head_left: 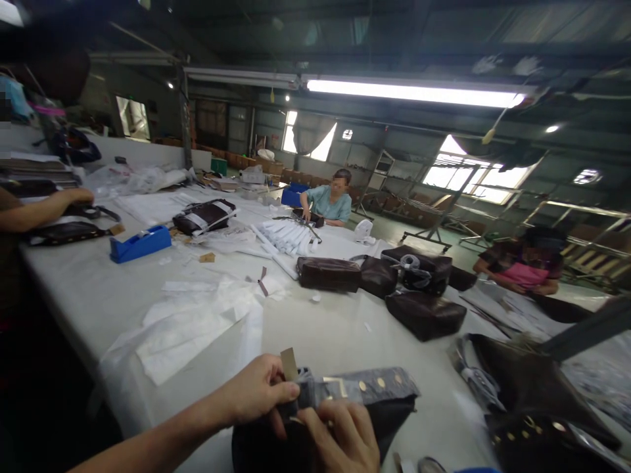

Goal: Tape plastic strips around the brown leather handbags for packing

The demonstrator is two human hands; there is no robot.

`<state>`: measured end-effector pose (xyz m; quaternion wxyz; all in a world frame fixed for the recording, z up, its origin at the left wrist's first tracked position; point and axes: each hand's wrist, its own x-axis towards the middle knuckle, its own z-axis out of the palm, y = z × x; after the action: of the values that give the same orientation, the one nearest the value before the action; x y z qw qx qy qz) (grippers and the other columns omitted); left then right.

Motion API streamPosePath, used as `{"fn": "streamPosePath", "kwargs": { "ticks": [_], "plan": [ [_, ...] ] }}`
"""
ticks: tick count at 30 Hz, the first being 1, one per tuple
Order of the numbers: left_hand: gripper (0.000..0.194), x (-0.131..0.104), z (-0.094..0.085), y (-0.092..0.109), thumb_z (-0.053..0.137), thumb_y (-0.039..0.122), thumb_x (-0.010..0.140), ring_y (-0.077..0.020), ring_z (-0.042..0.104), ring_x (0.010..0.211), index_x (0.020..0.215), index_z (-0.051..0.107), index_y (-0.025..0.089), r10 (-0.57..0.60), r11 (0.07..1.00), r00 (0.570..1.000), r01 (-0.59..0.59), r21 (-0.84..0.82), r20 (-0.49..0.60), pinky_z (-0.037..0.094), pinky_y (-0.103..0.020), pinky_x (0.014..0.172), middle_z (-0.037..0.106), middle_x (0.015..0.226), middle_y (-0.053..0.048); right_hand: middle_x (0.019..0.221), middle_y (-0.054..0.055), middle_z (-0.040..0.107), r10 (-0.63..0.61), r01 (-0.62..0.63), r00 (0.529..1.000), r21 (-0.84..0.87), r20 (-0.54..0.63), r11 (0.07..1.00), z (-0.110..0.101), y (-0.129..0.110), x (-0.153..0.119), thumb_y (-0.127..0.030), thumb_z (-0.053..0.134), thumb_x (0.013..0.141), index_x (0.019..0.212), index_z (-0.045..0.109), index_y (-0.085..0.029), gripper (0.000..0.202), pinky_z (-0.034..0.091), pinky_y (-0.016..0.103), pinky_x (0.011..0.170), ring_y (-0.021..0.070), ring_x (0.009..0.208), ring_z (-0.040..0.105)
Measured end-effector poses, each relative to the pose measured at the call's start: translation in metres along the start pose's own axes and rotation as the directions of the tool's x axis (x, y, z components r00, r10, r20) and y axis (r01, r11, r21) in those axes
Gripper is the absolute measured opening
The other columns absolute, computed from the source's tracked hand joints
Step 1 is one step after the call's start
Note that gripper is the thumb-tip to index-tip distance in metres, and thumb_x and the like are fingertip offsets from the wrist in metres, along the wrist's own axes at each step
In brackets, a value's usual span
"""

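A dark leather handbag (394,420) lies on the table right in front of me. Clear film covers its upper band, which carries gold-coloured studs. My left hand (261,391) pinches the bag's film-wrapped strap end, thumb on top. Just above that thumb a tan card tag (289,364) sticks up. My right hand (342,433) is curled against the bag's front below the band, its fingertips close to the left hand. Exactly what the right fingertips pinch is hidden.
Several brown bags (426,312) stand beyond my bag, and more dark bags (532,387) lie at right. White wrapping sheets (192,328), a blue tape dispenser (140,244) and a wrapped bag (204,215) are at left. Co-workers sit across the table; another person's arm (44,210) reaches in.
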<state>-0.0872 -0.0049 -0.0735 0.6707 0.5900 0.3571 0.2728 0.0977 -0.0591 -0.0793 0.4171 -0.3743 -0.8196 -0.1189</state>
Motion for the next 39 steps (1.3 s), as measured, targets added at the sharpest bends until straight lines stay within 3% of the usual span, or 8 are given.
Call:
{"fn": "streamPosePath", "kwargs": {
  "ticks": [3, 5, 12, 19, 22, 25, 29, 39],
  "plan": [
    [0.030, -0.003, 0.005, 0.003, 0.055, 0.039, 0.086, -0.0122, 0.063, 0.044, 0.077, 0.061, 0.011, 0.029, 0.998, 0.999, -0.028, 0.048, -0.021, 0.029, -0.013, 0.033, 0.065, 0.075, -0.004, 0.098, 0.007, 0.071, -0.081, 0.081, 0.997, 0.016, 0.001, 0.997, 0.002, 0.008, 0.014, -0.008, 0.049, 0.085, 0.100, 0.066, -0.022, 0.027, 0.041, 0.043, 0.095, 0.0245, 0.102, 0.064],
    [0.032, -0.004, 0.008, 0.004, 0.054, 0.041, 0.087, -0.0133, 0.064, 0.045, 0.076, 0.060, 0.012, 0.054, 0.995, 0.998, -0.052, 0.081, -0.020, 0.027, -0.013, 0.032, 0.064, 0.072, -0.003, 0.097, 0.004, 0.072, -0.088, 0.085, 0.995, 0.066, 0.042, 0.994, 0.006, 0.013, 0.023, -0.006, 0.049, 0.086, 0.097, 0.065, -0.022, 0.024, 0.039, 0.040, 0.097, 0.0208, 0.100, 0.065],
    [0.027, -0.006, 0.010, 0.004, 0.056, 0.038, 0.083, -0.0172, 0.069, 0.055, 0.082, 0.061, 0.012, 0.002, 1.000, 0.999, -0.002, -0.013, 0.034, 0.019, -0.013, 0.036, 0.060, 0.061, -0.001, 0.078, 0.000, 0.073, 0.236, -0.326, 0.927, 0.315, 0.292, 0.892, 0.005, 0.015, 0.042, -0.015, 0.063, 0.082, 0.076, 0.068, -0.022, 0.011, 0.048, 0.028, 0.073, 0.0149, 0.074, 0.067],
    [0.026, -0.009, 0.007, -0.003, 0.064, 0.037, 0.075, -0.0171, 0.066, 0.051, 0.083, 0.057, 0.014, -0.075, 0.990, 0.997, 0.074, -0.122, -0.006, 0.028, -0.015, 0.040, 0.059, 0.057, 0.001, 0.076, 0.000, 0.073, 0.345, -0.461, 0.872, 0.346, 0.348, 0.817, 0.008, 0.015, 0.041, -0.020, 0.064, 0.082, 0.073, 0.069, -0.022, 0.011, 0.050, 0.026, 0.073, 0.0157, 0.074, 0.068],
    [0.031, -0.006, 0.005, -0.010, 0.064, 0.042, 0.075, -0.0174, 0.066, 0.051, 0.082, 0.060, 0.012, -0.064, 0.984, 0.998, 0.063, -0.164, -0.001, 0.030, -0.015, 0.041, 0.060, 0.057, -0.001, 0.077, 0.001, 0.073, 0.334, -0.388, 0.919, 0.329, 0.211, 0.861, 0.017, 0.018, 0.029, -0.022, 0.063, 0.084, 0.078, 0.070, -0.022, 0.009, 0.052, 0.027, 0.075, 0.0160, 0.073, 0.068],
    [0.033, -0.003, 0.001, -0.015, 0.065, 0.044, 0.072, -0.0183, 0.065, 0.049, 0.078, 0.059, 0.012, -0.103, 0.966, 0.994, 0.091, -0.244, -0.034, 0.031, -0.016, 0.040, 0.062, 0.055, -0.003, 0.095, 0.006, 0.074, 0.084, -0.096, 0.995, 0.228, 0.062, 0.969, 0.019, 0.025, 0.019, -0.023, 0.058, 0.090, 0.094, 0.069, -0.022, 0.012, 0.050, 0.033, 0.090, 0.0191, 0.089, 0.069],
    [0.033, 0.001, -0.001, -0.016, 0.067, 0.042, 0.062, -0.0190, 0.061, 0.043, 0.076, 0.053, 0.016, -0.203, 0.931, 0.976, 0.169, -0.323, -0.075, 0.032, -0.017, 0.038, 0.061, 0.049, -0.003, 0.107, 0.008, 0.072, -0.356, 0.338, 0.923, 0.131, 0.149, 0.932, 0.011, 0.037, 0.021, -0.032, 0.054, 0.094, 0.120, 0.060, -0.019, 0.029, 0.045, 0.034, 0.096, 0.0211, 0.107, 0.065],
    [0.033, -0.001, -0.003, 0.000, 0.063, 0.044, 0.071, -0.0149, 0.063, 0.049, 0.072, 0.064, 0.011, -0.122, 0.966, 0.984, 0.148, -0.212, 0.131, 0.035, -0.017, 0.041, 0.067, 0.071, -0.009, 0.110, 0.004, 0.071, -0.305, 0.294, 0.890, 0.085, 0.338, 0.952, -0.003, 0.033, 0.038, -0.033, 0.052, 0.095, 0.128, 0.052, -0.022, 0.035, 0.034, 0.032, 0.099, 0.0175, 0.106, 0.061]
  ]
}}
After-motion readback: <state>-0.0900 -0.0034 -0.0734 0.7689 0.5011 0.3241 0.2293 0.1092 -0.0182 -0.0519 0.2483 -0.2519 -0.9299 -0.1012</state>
